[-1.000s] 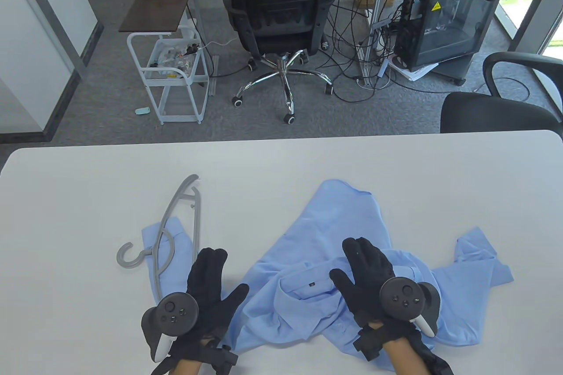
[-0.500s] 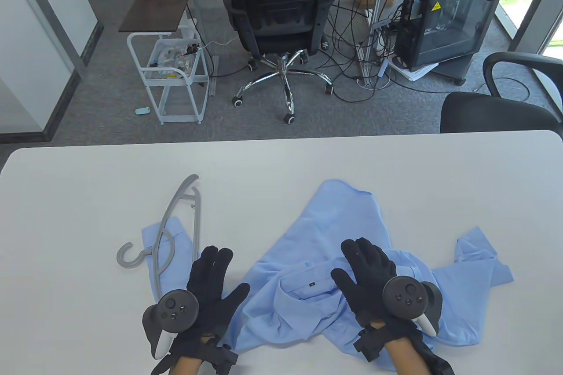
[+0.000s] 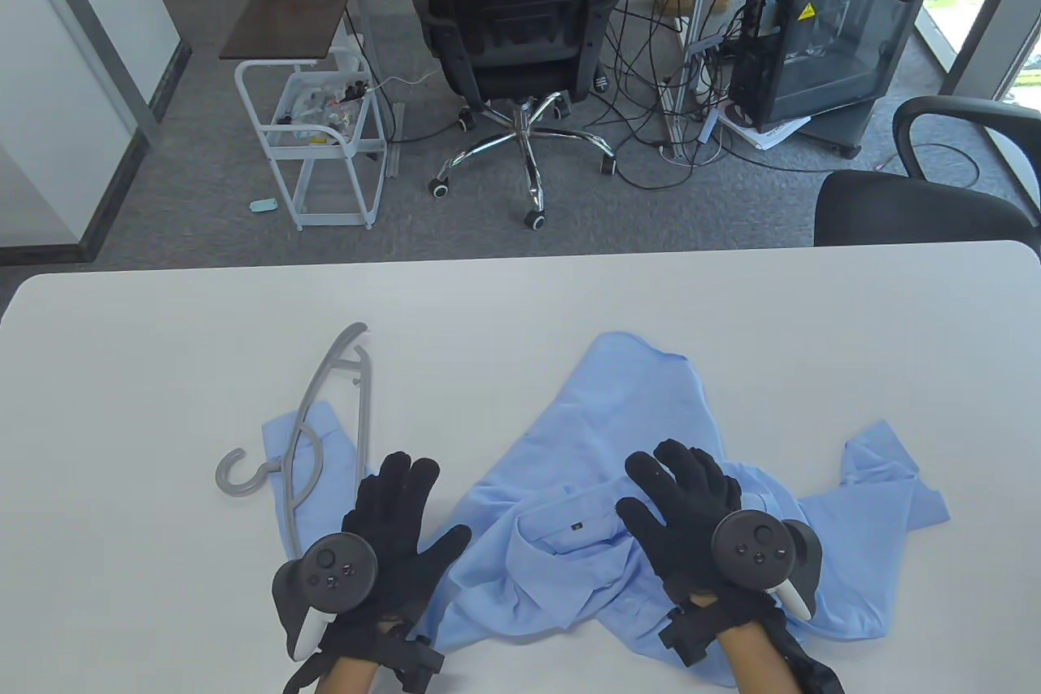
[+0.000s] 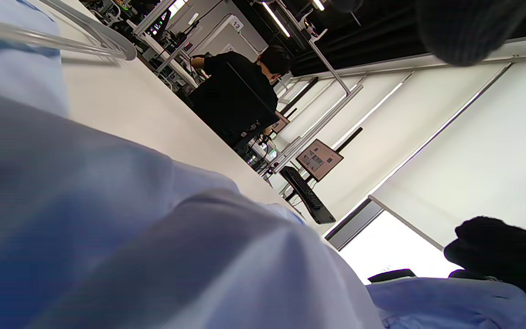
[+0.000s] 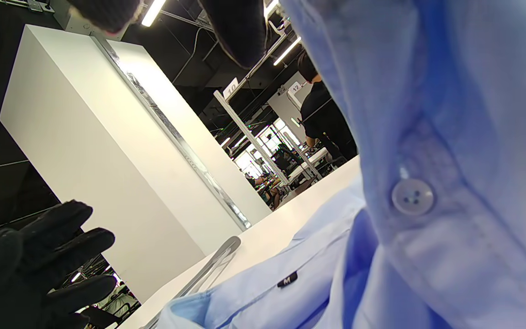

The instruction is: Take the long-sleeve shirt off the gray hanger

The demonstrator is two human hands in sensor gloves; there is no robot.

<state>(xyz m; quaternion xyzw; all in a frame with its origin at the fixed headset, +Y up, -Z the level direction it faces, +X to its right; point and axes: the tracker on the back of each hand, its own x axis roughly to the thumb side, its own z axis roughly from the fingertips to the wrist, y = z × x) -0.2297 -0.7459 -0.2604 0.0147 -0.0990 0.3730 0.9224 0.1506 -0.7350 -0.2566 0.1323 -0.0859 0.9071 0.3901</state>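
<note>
Gray plastic hanger point(image 3: 325, 417) lies clear of the light-blue long-sleeve shirt's point(image 3: 602, 474) body, resting on one sleeve. Left hand point(image 3: 390, 531) and right hand point(image 3: 691, 507) flat, fingers spread, holding nothing. Removal looks finished; next, withdraw.

"M" on shirt point(image 5: 450, 114) collar tag point(image 5: 287, 279); "12" on distant sign point(image 5: 296, 86).

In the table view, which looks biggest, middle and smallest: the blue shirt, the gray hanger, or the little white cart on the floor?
1. Blue shirt, by far the widest.
2 and 3. Gray hanger and white cart look about alike; the cart stands farther from the camera, so I will not rank those two.
</note>
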